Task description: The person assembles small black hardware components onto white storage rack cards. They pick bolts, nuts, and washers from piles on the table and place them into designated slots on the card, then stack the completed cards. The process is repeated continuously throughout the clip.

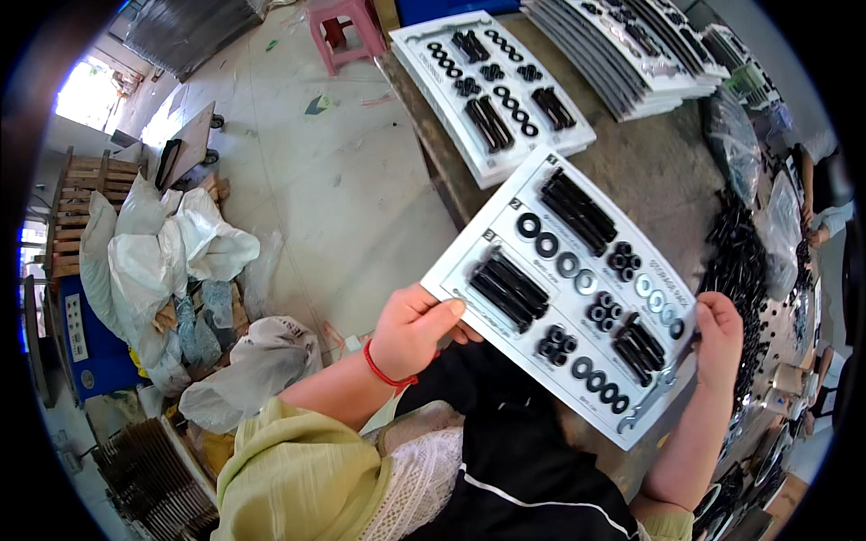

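Between my two hands I hold up a white hardware blister card (505, 338), tilted in front of my body. Sealed on it are black bolts (577, 212), rows of washers (603, 383), clusters of black nuts (624, 261) and a flat silver wrench (651, 397) along the right edge. My left hand (417, 329), with a red cord at the wrist, grips its left corner, thumb on top. At the opposite corner my right hand (718, 338) pinches the edge; some of its fingers are hidden. Beyond the card, a similar pile of blister cards (577, 144) lies on the table.
A taller stack of cards (622, 90) stands on the dark table (663, 149). Loose black bolts (735, 261) heap at the right beside clear plastic bags (780, 230). Another person's hand (819, 236) shows at far right. A pink stool (347, 32) and white sacks (153, 243) stand on the floor.
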`<state>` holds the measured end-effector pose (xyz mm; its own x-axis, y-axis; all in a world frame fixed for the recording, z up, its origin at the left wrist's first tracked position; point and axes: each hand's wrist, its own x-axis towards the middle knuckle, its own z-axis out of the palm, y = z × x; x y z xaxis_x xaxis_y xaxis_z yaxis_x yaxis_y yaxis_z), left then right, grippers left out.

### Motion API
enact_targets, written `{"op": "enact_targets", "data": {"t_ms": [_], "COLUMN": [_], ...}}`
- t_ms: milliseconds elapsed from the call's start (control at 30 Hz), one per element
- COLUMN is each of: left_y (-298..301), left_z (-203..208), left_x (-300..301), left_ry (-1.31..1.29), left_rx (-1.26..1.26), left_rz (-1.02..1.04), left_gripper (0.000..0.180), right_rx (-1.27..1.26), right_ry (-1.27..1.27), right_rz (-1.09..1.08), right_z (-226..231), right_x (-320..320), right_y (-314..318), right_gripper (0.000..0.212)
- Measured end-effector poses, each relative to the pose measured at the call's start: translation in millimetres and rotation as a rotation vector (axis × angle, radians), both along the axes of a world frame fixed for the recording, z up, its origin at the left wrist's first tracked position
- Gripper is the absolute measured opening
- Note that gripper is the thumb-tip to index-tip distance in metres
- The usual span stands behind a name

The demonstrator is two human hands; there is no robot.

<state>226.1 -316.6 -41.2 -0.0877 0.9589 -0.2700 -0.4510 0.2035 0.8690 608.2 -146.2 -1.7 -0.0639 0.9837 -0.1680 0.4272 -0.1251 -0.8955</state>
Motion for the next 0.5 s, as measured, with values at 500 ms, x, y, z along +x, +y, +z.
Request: {"op": "enact_targets", "data": {"t_ms": [500], "left_y": [257], "left_z": [-10], "left_x": [-170], "left_ry": [0.255], "left_rx": [0.059], "left_rz": [0.424], "left_gripper": [0.019], "right_rx": [0.042], "right_ry": [0.136], "right_rz": [-0.072], "right_z": [-13], "right_x": [-204], "right_y": [156], "right_gripper": [0.014]}}
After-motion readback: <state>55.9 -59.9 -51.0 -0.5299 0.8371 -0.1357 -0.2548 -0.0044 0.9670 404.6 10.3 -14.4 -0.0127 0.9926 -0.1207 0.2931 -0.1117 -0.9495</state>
